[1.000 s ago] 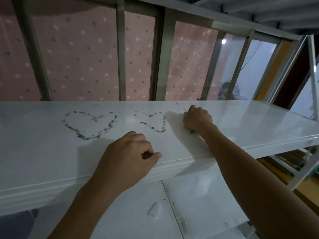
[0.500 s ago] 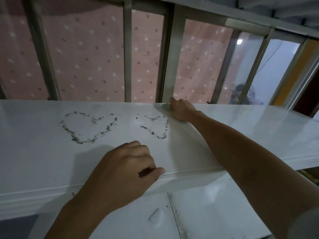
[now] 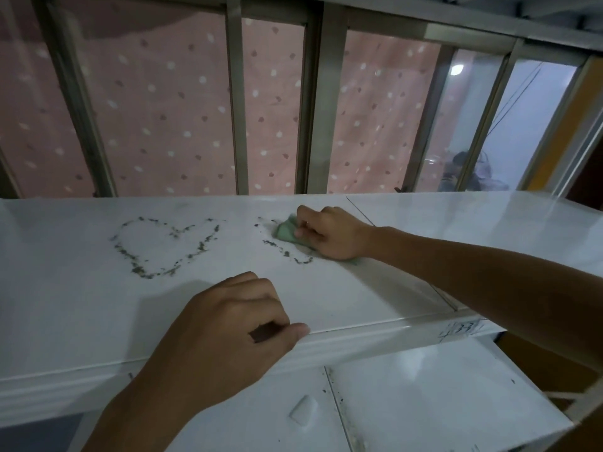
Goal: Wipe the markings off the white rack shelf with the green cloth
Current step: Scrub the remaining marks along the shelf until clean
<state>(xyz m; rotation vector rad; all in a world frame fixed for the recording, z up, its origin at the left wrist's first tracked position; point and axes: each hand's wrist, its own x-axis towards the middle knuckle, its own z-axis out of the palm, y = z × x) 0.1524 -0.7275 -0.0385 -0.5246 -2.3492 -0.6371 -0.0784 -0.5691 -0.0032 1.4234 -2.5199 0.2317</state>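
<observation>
Right hand (image 3: pixel 329 231): at about 1 o'clock from the middle of the view, fingers curled down and closed over the bunched green cloth (image 3: pixel 286 231), pressing it flat on the white rack shelf (image 3: pixel 408 288); only the left part of the cloth showing, the rest hidden under the palm, with a small green edge peeping out at the wrist side. Held bunched like this probably to give a firm pad and more pressure on the dirt than a spread cloth gives. Cloth lying on the right half of the smaller heart marking (image 3: pixel 287 251), the right lobe of it covered or already gone, not possible to tell which; dark crumbly traces visible at 9 o'clock and at 6 o'clock of the cloth. Left hand (image 3: pixel 228 331): at 6 o'clock of the view, loosely closed, holding nothing, thumb tip resting on the front edge of the shelf, fingers folded on the top surface; most likely placed there for bracing the body and steadying the shelf during the rubbing. Larger heart marking (image 3: pixel 163 249): at 9 o'clock of the cloth, well apart from it, complete and untouched. Judged from this, task at an early stage, most of the wiping not yet done. Behind the shelf, at 12 o'clock, metal bars (image 3: pixel 236 109) and a pink dotted curtain (image 3: pixel 156 102); below, at 5 o'clock, a lower white shelf (image 3: pixel 440 402) with dark specks along its seam.
</observation>
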